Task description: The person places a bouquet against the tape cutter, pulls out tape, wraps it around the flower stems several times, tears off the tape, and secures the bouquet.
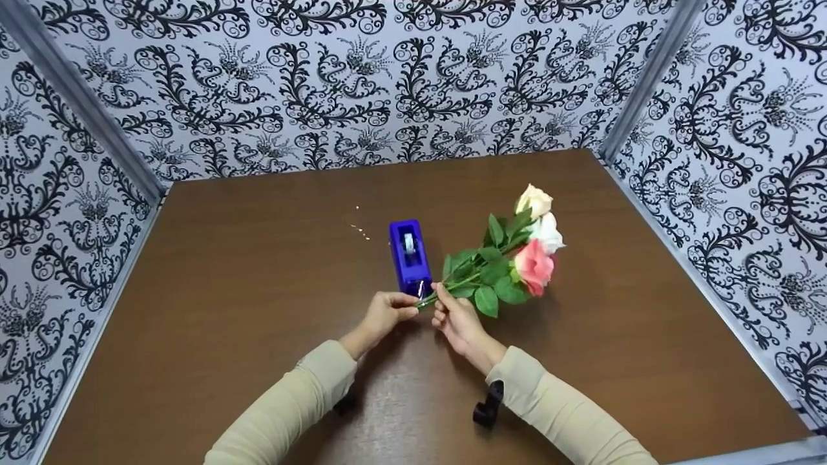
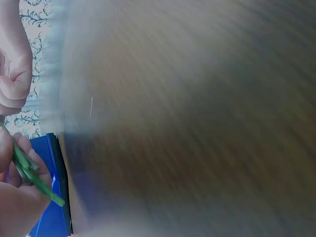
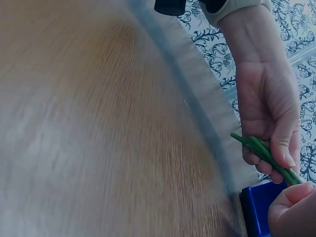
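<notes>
Three artificial roses, one cream (image 1: 535, 201), one white (image 1: 547, 234) and one pink (image 1: 535, 266), lie to the right with their green leaves (image 1: 494, 268). Their bundled green stems (image 3: 264, 154) run down to the left between both hands. My left hand (image 1: 386, 314) pinches the stems near their cut ends between thumb and fingers. A little farther up, my right hand (image 1: 459, 321) grips the same stems, its other fingers curled. Just beyond the hands stands a blue tape dispenser (image 1: 409, 258) with a small roll of clear tape (image 1: 408, 243) inside.
A brown wooden table (image 1: 258, 258) lies under everything. Several tiny pale bits (image 1: 360, 230) are scattered left of the dispenser. Black straps (image 1: 489, 403) hang at the wrists. Patterned black-and-white panels (image 1: 323, 84) enclose the table at the back and sides.
</notes>
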A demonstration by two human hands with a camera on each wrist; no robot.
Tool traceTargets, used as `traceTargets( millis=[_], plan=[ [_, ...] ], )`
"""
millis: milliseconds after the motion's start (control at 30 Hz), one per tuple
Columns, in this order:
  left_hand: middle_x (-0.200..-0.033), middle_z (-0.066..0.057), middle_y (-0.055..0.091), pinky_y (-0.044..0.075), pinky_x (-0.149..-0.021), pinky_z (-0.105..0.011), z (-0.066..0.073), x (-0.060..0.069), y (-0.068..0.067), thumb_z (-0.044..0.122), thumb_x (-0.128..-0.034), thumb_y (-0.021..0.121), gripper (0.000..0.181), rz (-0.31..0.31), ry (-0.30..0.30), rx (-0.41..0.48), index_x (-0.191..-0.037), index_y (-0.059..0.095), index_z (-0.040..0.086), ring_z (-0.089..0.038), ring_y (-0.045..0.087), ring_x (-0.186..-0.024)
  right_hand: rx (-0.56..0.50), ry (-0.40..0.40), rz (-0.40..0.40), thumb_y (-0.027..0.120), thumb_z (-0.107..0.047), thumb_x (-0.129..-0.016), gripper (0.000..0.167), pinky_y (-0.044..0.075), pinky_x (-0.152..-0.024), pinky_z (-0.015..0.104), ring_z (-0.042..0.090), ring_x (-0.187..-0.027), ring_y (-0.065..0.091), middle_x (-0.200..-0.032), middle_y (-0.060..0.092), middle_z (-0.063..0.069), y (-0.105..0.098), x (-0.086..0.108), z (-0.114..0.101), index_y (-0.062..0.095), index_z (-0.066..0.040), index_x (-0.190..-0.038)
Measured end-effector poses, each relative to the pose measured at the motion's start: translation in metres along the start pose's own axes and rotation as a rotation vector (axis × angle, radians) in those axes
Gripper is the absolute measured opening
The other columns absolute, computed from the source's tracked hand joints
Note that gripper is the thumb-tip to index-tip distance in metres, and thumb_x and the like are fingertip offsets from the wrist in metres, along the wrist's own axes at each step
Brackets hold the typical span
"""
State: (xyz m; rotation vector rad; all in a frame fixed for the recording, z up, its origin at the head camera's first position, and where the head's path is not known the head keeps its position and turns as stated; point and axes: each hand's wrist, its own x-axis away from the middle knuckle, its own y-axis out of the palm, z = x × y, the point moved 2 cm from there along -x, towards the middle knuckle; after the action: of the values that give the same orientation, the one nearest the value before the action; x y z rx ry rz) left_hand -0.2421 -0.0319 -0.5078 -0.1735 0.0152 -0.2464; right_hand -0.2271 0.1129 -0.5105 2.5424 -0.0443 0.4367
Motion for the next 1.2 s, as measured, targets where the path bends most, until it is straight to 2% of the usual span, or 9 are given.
traceTargets(
  millis=[167, 333, 467, 600, 767, 867, 967, 1133, 1200],
  plan=[
    [-0.087, -0.022, 0.067, 0.047, -0.067, -0.019, -0.001, -0.001, 0.004, -0.009, -0.0730, 0.068, 0.018, 0.069, 0.012, -0.030, -0.090, 0.066, -0.013, -0.007, 0.057, -0.072, 0.054, -0.031, 0.066, 0.057, -0.015, -0.090, 0.014, 0.030, -0.045, 0.018, 0.005, -0.047, 0.032, -0.056, 0.038, -0.005, 0.000, -0.005, 0.001, 0.056, -0.011, -0.077],
    [-0.079, -0.019, 0.067, 0.045, -0.060, -0.016, -0.002, -0.002, 0.006, -0.012, -0.0674, 0.070, 0.016, 0.126, 0.031, -0.068, -0.083, 0.066, -0.013, -0.005, 0.054, -0.065, 0.059, -0.063, 0.087, 0.055, -0.008, -0.089, 0.006, 0.030, -0.045, 0.017, 0.004, -0.046, 0.032, -0.055, 0.037, -0.005, -0.001, -0.007, 0.004, 0.060, -0.010, -0.086],
    [-0.078, -0.021, 0.062, 0.043, -0.059, -0.018, 0.000, -0.003, 0.003, -0.011, -0.0690, 0.069, 0.022, 0.082, 0.029, -0.074, -0.088, 0.061, -0.016, -0.011, 0.052, -0.066, 0.074, -0.069, 0.058, 0.051, -0.004, -0.089, 0.008, 0.030, -0.047, 0.018, 0.005, -0.048, 0.033, -0.058, 0.037, -0.004, -0.001, -0.008, 0.003, 0.058, -0.009, -0.089],
    [-0.079, -0.017, 0.062, 0.046, -0.061, -0.025, -0.007, -0.007, -0.005, 0.004, -0.0835, 0.063, 0.017, -0.027, 0.086, -0.097, -0.092, 0.061, -0.010, -0.017, 0.056, -0.068, 0.082, -0.050, 0.006, 0.050, -0.003, -0.090, 0.009, 0.030, -0.050, 0.020, 0.007, -0.051, 0.034, -0.059, 0.039, -0.003, -0.001, -0.009, -0.002, 0.059, -0.006, -0.093],
    [-0.071, -0.003, 0.066, 0.051, -0.057, -0.026, -0.093, -0.051, -0.010, 0.031, -0.0898, 0.057, 0.026, -0.215, 0.109, -0.033, -0.088, 0.068, 0.007, -0.013, 0.063, -0.063, 0.072, -0.009, -0.068, 0.044, -0.003, -0.094, 0.015, 0.032, -0.053, 0.021, 0.008, -0.053, 0.036, -0.061, 0.040, -0.003, -0.003, -0.011, -0.005, 0.057, -0.009, -0.092],
    [-0.071, -0.006, 0.067, 0.052, -0.058, -0.028, -0.127, -0.068, -0.007, 0.023, -0.0893, 0.059, 0.022, -0.183, 0.071, -0.038, -0.092, 0.068, 0.004, -0.016, 0.064, -0.063, 0.047, -0.003, -0.102, 0.041, -0.003, -0.095, 0.016, 0.033, -0.055, 0.021, 0.008, -0.055, 0.038, -0.063, 0.040, -0.003, -0.003, -0.012, -0.004, 0.055, -0.011, -0.096],
    [-0.071, -0.008, 0.068, 0.052, -0.057, -0.028, -0.108, -0.059, -0.008, 0.018, -0.0867, 0.062, 0.019, -0.109, 0.099, -0.048, -0.093, 0.070, 0.003, -0.016, 0.064, -0.062, 0.022, -0.012, -0.108, 0.041, -0.004, -0.096, 0.016, 0.033, -0.056, 0.021, 0.008, -0.056, 0.038, -0.066, 0.040, -0.003, -0.002, -0.012, -0.001, 0.053, -0.011, -0.103],
    [-0.084, -0.020, 0.068, 0.053, -0.063, -0.026, -0.006, -0.007, -0.008, 0.003, -0.0829, 0.064, 0.018, -0.021, 0.038, -0.094, -0.094, 0.066, -0.011, -0.021, 0.066, -0.071, -0.003, -0.052, -0.045, 0.047, -0.009, -0.094, 0.010, 0.033, -0.055, 0.020, 0.007, -0.055, 0.039, -0.067, 0.042, -0.003, -0.001, -0.014, 0.003, 0.056, -0.012, -0.098],
    [-0.089, -0.024, 0.066, 0.051, -0.066, -0.024, 0.018, 0.003, -0.007, -0.004, -0.0797, 0.065, 0.018, 0.026, -0.012, -0.130, -0.094, 0.064, -0.015, -0.020, 0.064, -0.073, 0.005, -0.050, -0.001, 0.051, -0.011, -0.093, 0.010, 0.035, -0.055, 0.019, 0.006, -0.054, 0.039, -0.065, 0.044, -0.004, -0.001, -0.015, 0.004, 0.058, -0.013, -0.086]
  ],
)
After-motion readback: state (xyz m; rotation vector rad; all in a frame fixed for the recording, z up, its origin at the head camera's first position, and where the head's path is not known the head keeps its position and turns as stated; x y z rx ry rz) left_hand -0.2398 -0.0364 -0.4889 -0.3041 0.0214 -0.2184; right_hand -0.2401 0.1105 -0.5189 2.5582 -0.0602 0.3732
